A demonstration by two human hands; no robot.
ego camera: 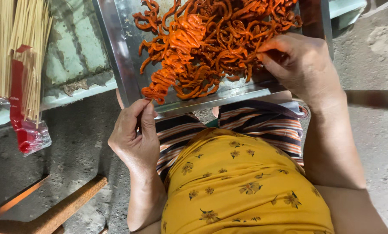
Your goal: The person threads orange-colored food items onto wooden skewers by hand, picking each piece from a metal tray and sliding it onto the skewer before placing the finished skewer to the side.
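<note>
- A thick bundle of thin, pale bamboo skewers (18, 43) is standing at the far left, its lower end sitting in a crinkled clear plastic sleeve with a red strip (22, 121).
- A rusty metal bar (68, 203) is lying on the rough grey concrete floor (72, 147) below them.
- The left hand (135, 134) is holding up the blunt end of a loaded skewer (176, 56) just outside the near left corner of the tray; its fingers (148, 119) are pinched together on the stick.
- The loaded skewer is carrying folded, glossy orange strips packed in tight ripples, slanting up from the near left corner toward the tray's middle.
- A shiny steel tray (116, 52), flat with a raised rim, is resting across the person's lap, over striped fabric (263, 125).
- Loose marinated strips (233, 39), curly, wet and orange-red, are lying heaped across the tray's middle and far side.
- The right hand (298, 65) is reaching in over the near right edge, its fingers (270, 45) closing together on strips at the heap's right side.
- A mustard-yellow shirt with small flowers (246, 186) is filling the foreground.
</note>
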